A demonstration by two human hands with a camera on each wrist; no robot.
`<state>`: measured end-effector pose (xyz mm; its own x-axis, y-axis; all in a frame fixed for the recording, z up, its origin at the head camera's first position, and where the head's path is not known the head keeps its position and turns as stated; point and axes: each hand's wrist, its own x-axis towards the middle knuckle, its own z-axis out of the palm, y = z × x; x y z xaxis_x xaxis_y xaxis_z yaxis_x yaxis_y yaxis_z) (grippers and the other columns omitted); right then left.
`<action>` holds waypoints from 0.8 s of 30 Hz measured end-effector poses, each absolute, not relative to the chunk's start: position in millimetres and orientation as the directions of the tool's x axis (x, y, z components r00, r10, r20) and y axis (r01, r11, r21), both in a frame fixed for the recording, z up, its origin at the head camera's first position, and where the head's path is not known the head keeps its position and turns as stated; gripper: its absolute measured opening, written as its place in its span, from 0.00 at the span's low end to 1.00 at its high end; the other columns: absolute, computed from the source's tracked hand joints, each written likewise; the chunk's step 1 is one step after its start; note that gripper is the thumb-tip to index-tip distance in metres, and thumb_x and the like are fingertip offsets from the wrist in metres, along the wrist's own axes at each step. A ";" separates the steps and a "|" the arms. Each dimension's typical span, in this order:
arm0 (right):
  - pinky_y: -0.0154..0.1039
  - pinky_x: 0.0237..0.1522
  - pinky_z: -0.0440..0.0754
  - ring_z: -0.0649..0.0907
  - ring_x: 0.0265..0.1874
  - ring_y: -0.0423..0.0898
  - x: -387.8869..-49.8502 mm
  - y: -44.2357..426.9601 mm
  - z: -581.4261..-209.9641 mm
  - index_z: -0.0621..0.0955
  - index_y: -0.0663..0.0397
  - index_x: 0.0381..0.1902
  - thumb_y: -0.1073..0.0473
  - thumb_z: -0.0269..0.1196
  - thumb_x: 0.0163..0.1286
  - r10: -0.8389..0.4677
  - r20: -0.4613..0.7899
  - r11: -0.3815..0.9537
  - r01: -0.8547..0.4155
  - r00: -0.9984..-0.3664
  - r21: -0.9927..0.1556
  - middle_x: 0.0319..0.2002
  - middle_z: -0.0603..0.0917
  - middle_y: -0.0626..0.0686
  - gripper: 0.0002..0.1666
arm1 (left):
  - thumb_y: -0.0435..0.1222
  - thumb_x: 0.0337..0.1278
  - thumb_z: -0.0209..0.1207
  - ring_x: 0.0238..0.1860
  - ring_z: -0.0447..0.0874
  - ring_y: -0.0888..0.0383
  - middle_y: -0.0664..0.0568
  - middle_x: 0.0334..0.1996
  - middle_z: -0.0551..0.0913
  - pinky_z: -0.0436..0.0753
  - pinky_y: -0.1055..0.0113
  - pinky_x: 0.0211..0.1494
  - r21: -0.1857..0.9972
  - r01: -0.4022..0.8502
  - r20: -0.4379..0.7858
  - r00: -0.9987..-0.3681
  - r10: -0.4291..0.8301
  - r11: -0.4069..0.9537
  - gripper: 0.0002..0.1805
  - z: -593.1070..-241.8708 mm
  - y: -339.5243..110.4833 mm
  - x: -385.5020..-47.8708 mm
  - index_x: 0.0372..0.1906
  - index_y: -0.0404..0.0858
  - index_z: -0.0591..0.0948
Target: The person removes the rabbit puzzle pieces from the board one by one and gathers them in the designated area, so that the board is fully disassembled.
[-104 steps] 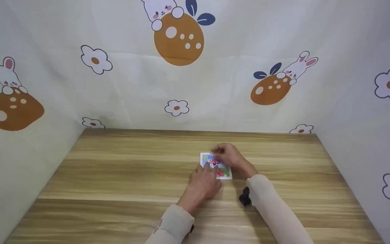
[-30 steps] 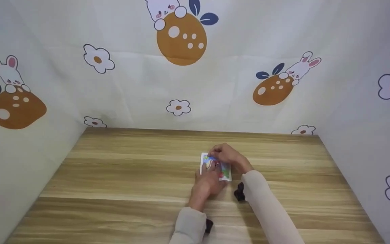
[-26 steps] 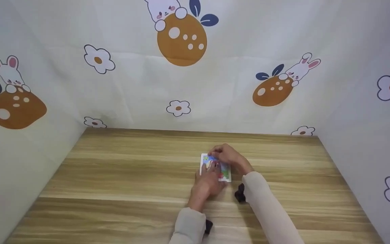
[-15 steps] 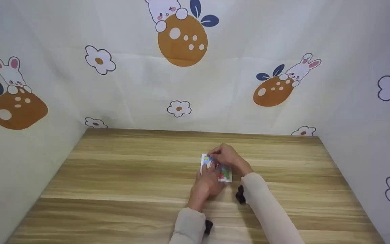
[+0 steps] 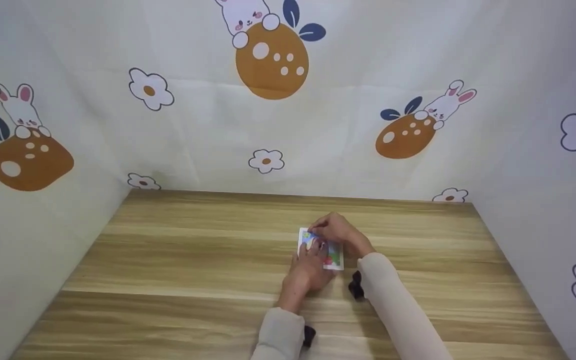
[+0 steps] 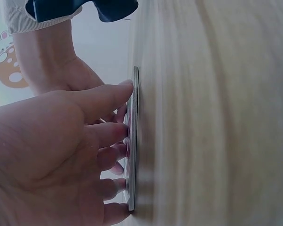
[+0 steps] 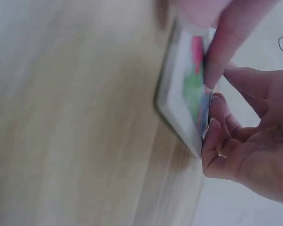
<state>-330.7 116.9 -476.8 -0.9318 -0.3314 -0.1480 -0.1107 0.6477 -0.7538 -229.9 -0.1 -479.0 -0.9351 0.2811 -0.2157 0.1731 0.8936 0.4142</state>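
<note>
A small flat picture board [image 5: 337, 260] lies on the wooden table, with a white border and a colourful cartoon animal partly covered by fingers. My left hand [image 5: 310, 270] rests on its near left side, fingers extended across the picture. At the far edge is my right hand [image 5: 339, 231], fingers bent. In the right wrist view, the right hand's [image 7: 256, 148] curled fingertips meet the face and far edge of the board [image 7: 174, 94]. The left wrist view shows the board's thin side [image 6: 134, 141] against the table, with left fingertips [image 6: 125, 87] along it.
The wooden table [image 5: 178, 250] stretches around the board. Pale cloth walls [image 5: 198, 125] with rabbits, flowers and orange fruit enclose it at the back and sides. Black wrist cameras hang under both cuffs, one of them [image 5: 356, 286] close to the table.
Since the earliest frame, my left hand has shifted right and further over the picture. My right hand stays at the far edge. Over the last second both hands and the board barely move.
</note>
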 end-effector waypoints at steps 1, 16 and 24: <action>0.45 0.56 0.83 0.86 0.45 0.46 -330.8 117.4 -476.8 0.90 0.58 0.42 0.66 0.61 0.71 -0.335 -0.143 0.648 -0.117 -0.931 -0.753 0.46 0.91 0.56 0.11 | 0.49 0.68 0.56 0.80 0.50 0.38 0.44 0.80 0.57 0.58 0.38 0.79 0.413 0.175 -0.216 -0.935 0.282 0.894 0.39 -479.0 0.0 -230.0 0.77 0.38 0.61; 0.44 0.55 0.83 0.86 0.45 0.44 -329.9 118.1 -478.0 0.90 0.55 0.43 0.62 0.64 0.70 -0.302 -0.127 0.619 -0.092 -0.945 -0.780 0.46 0.91 0.55 0.10 | 0.48 0.67 0.58 0.79 0.50 0.39 0.45 0.79 0.58 0.58 0.38 0.78 0.449 0.162 -0.216 -0.935 0.282 0.879 0.38 -480.1 -1.3 -230.7 0.76 0.37 0.63; 0.42 0.53 0.84 0.86 0.44 0.45 -330.9 115.7 -479.6 0.90 0.57 0.41 0.65 0.67 0.67 -0.247 -0.149 0.582 -0.024 -0.958 -0.813 0.44 0.91 0.55 0.07 | 0.48 0.67 0.58 0.80 0.50 0.38 0.44 0.79 0.59 0.57 0.39 0.79 0.446 0.177 -0.197 -0.937 0.289 0.877 0.38 -479.2 -1.6 -229.7 0.76 0.37 0.63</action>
<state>-330.9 115.7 -479.6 -0.9575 -0.2471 -0.1485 -0.0240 0.5816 -0.8131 -229.7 -1.6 -479.2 -0.9370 0.2888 -0.1967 0.1767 0.8772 0.4464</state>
